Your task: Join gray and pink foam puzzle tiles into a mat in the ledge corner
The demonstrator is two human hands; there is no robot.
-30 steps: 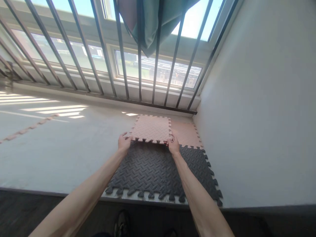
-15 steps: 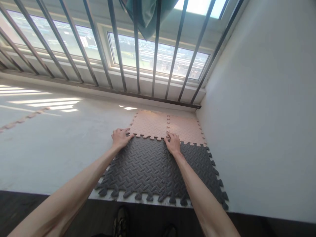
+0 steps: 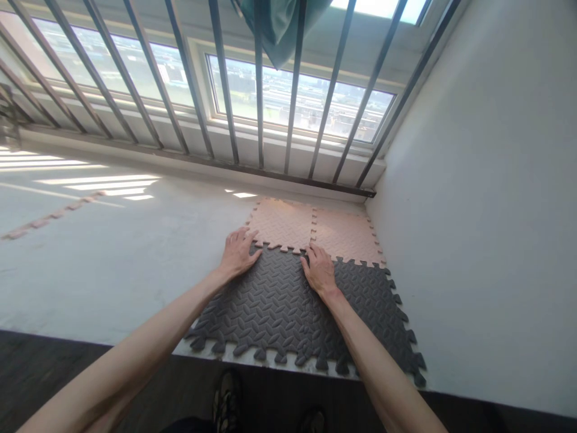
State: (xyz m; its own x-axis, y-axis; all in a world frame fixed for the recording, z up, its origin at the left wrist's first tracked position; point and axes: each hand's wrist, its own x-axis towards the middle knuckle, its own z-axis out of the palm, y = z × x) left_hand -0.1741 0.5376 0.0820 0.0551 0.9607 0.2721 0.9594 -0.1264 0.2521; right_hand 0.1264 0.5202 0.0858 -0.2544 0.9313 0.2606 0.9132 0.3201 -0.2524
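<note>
Two dark grey foam puzzle mats [image 3: 270, 300] lie side by side on the white ledge, their toothed near edges at its front. Behind them are two pale pink foam puzzle mats [image 3: 283, 222], meeting the grey ones along a toothed seam. My left hand [image 3: 240, 251] rests open at the left end of that seam, fingers spread over the corner where pink and grey meet. At the middle of the seam, my right hand [image 3: 319, 267] lies open with its fingertips on the joint. Under both palms the mat edges are partly hidden.
Metal railing bars [image 3: 295, 90] and windows stand behind the ledge, with a green cloth [image 3: 279, 30] hanging above. A white wall [image 3: 487, 210] closes the right side. A narrow pink edge strip [image 3: 54, 215] lies on the left. My shoes [image 3: 226, 397] are on the dark floor below.
My left hand has lifted its grip at the corner and spread its fingers flatter over it. My right hand stays near the middle of the seam. The view has shifted slightly left.
</note>
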